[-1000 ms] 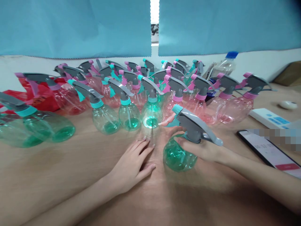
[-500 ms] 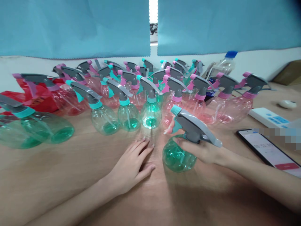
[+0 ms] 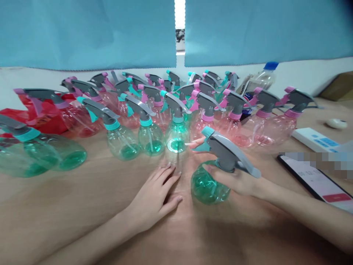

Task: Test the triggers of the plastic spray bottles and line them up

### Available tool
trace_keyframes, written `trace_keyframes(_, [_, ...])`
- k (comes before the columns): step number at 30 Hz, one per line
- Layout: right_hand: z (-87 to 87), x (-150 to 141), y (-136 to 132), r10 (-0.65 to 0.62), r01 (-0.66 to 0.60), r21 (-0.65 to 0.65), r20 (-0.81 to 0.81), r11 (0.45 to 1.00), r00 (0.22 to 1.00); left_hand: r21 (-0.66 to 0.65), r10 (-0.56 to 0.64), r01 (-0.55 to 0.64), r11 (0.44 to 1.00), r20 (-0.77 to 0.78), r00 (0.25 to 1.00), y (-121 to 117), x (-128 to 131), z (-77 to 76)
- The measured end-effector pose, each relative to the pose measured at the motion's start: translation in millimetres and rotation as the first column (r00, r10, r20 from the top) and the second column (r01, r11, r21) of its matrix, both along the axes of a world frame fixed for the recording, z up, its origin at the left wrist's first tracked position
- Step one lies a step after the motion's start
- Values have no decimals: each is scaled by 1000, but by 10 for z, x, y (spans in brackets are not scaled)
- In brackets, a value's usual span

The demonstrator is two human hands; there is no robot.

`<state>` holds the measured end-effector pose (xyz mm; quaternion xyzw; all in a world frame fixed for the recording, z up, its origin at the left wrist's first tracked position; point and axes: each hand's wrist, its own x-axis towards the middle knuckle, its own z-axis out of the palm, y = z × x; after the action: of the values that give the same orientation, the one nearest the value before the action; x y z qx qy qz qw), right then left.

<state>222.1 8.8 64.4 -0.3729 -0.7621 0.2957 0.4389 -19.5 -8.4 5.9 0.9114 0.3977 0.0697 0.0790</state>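
In my right hand point(image 3: 234, 179) is a green spray bottle point(image 3: 205, 186) with a turquoise nozzle and a grey head. The thumb lies across its upper body, and pale fingertips show beyond the turquoise trigger; the other fingers are partly hidden behind the head. My left hand point(image 3: 156, 193) rests palm down on the table, fingers stretched out, holding nothing. Just beyond its fingertips stands another green spray bottle point(image 3: 178, 138), with a second green bottle point(image 3: 151, 140) beside it. A pink spray bottle point(image 3: 202, 127) is behind the held one.
Several more pink and green spray bottles crowd the back of the wooden table point(image 3: 110, 206). At right lie a phone point(image 3: 311, 178), a white box-like device point(image 3: 316, 139) and a white mouse point(image 3: 336, 123). A red bag point(image 3: 46, 119) sits at left, and a blue-capped bottle point(image 3: 261, 81) stands behind.
The fingers of my right hand have stretched forward off the trigger, and their tips now show beyond it. My left hand and the bottles have barely moved.
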Motion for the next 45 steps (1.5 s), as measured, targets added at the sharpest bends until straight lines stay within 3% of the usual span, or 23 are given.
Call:
trace_keyframes(10, [11, -50, 13, 91, -97, -47, -110, 994, 990, 0, 0, 0, 1000, 45, 999, 6, -8, -1])
trace_keyframes(20, [1, -52, -9, 47, -48, -9, -89, 999, 995, -3, -9, 9, 1000, 45, 999, 9, -10, -29])
trace_keyframes(23, [-9, -80, -16, -20, 20, 3, -121, 1000, 992, -14, -4, 6, 1000, 107, 994, -3, -9, -9])
trace_keyframes(27, [-44, -192, -21, -65, 71, 37, -143, 997, 988, -56, 34, -17, 998, 309, 951, -59, -3, 36])
trace_keyframes(31, [-103, -448, -23, -82, 95, 89, -139, 992, 987, -16, 43, -41, 999, 470, 882, -156, -38, 89])
trace_keyframes(34, [-134, -749, 2, -5, 31, 121, -204, 992, 979, 60, 32, -71, 996, 492, 870, -246, -155, 135])
trace_keyframes(38, [-113, -1237, 42, 67, -12, 221, -242, 975, 968, 75, 134, -196, 978, 497, 858, -370, -453, 198])
trace_keyframes(43, [-19, -1843, 74, 202, -141, 285, -197, 948, 959, 159, 313, -421, 893, 451, 836, -471, -906, 252])
trace_keyframes(45, [22, -2051, 125, 253, -197, 311, -154, 930, 955, 242, 324, -467, 851, 459, 827, -470, -1082, 253])
